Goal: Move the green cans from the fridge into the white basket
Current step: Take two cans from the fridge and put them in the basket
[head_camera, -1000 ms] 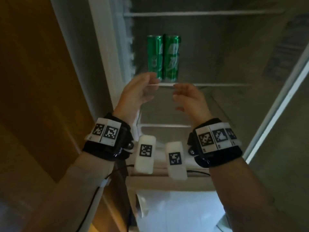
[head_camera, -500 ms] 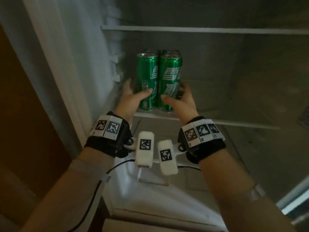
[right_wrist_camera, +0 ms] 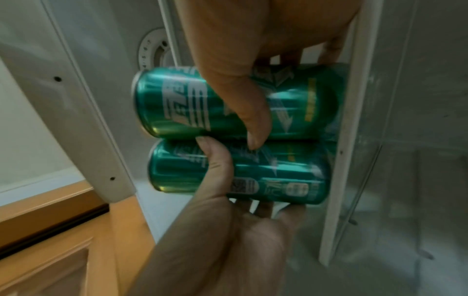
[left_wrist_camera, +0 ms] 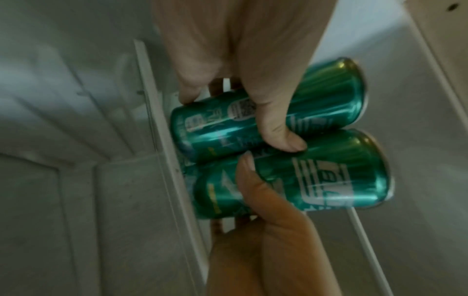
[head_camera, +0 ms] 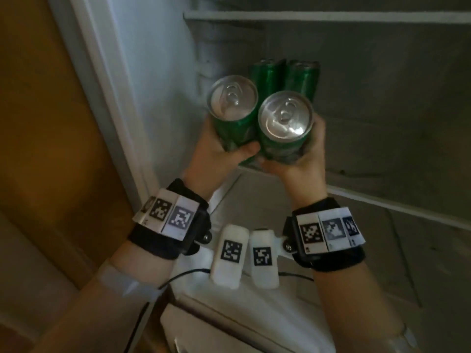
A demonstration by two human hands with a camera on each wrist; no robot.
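Head view: in the middle of the frame, inside an open fridge (head_camera: 158, 72), the left hand (head_camera: 216, 154) holds one green can, the left can (head_camera: 233, 115), and the right hand (head_camera: 303, 159) holds another, the right can (head_camera: 284, 128). Each grip is curled round the lower body of its can, and the silver tops tilt toward the camera. The two held cans touch side by side above the front edge of a shelf (head_camera: 382, 200). Two more green cans, the back cans (head_camera: 283, 77), stand behind them on that shelf. Left wrist view: at centre, the left hand (left_wrist_camera: 243, 60) wraps the left can (left_wrist_camera: 316, 104) from the top of the frame; the right hand (left_wrist_camera: 266, 230) holds the right can (left_wrist_camera: 329, 180) below, the cans pressed together. Right wrist view: the right hand (right_wrist_camera: 253, 40) grips the right can (right_wrist_camera: 177, 104) at upper centre, and the left hand (right_wrist_camera: 220, 230) grips the left can (right_wrist_camera: 278, 180) beneath it. The basket is not in any view.
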